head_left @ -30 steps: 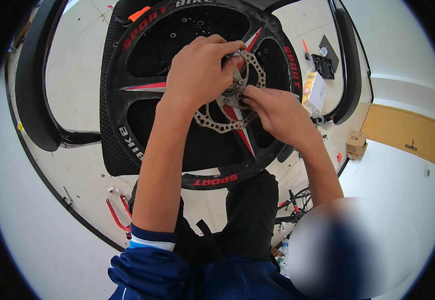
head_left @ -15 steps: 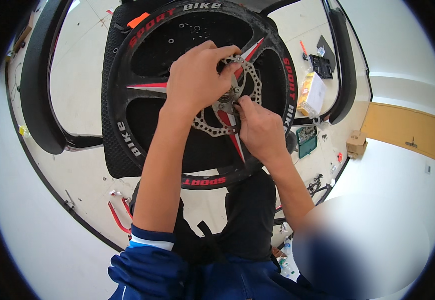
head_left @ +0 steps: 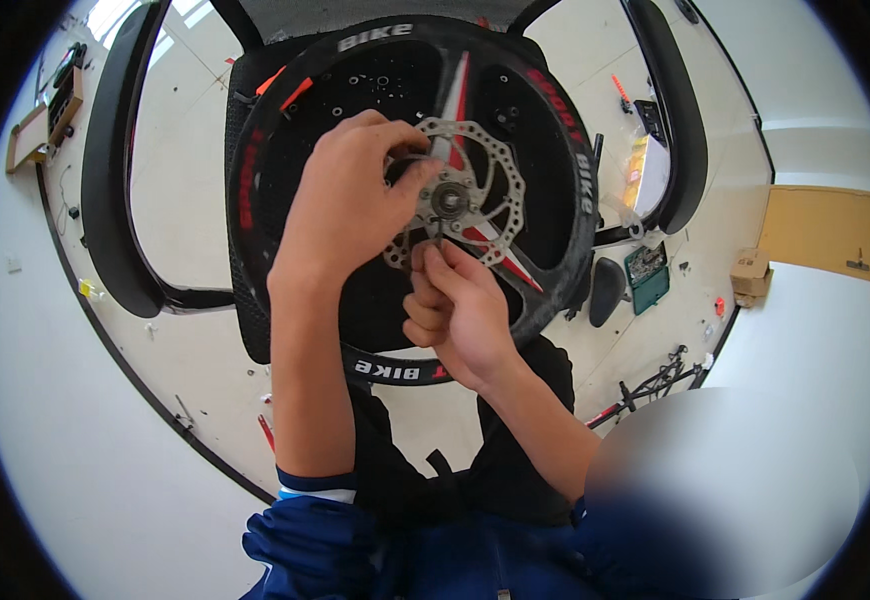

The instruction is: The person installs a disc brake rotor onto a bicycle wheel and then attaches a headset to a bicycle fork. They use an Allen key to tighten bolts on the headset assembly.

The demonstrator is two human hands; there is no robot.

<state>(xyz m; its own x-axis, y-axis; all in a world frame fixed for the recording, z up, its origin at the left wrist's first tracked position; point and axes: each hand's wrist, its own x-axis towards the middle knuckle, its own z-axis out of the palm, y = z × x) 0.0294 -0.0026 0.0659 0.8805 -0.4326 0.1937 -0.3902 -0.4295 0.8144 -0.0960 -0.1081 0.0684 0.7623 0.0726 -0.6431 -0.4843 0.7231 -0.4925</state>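
A black bicycle wheel (head_left: 400,371) with red-and-white spokes lies flat on the black seat of a chair. A perforated silver brake disc (head_left: 508,170) sits around the wheel's hub (head_left: 450,201). My left hand (head_left: 345,205) is closed at the disc's left side, thumb and fingers pinching its edge. Below the hub, my right hand (head_left: 465,310) is closed in a pinch around a thin dark tool (head_left: 439,232), perhaps a hex key, that reaches up to the disc's inner part. Its tip is too small to make out.
Several washers and small parts (head_left: 355,80) lie on the seat inside the wheel, near an orange piece (head_left: 296,93). Armrests (head_left: 120,160) flank the chair. On the floor at right are a green case of small parts (head_left: 649,290), a black pedal-like part (head_left: 607,290) and a cardboard box (head_left: 750,272).
The wheel and disc have turned counterclockwise. My right hand has moved down and left, rolling over so its curled fingers show. My left hand has shifted left along with the disc.
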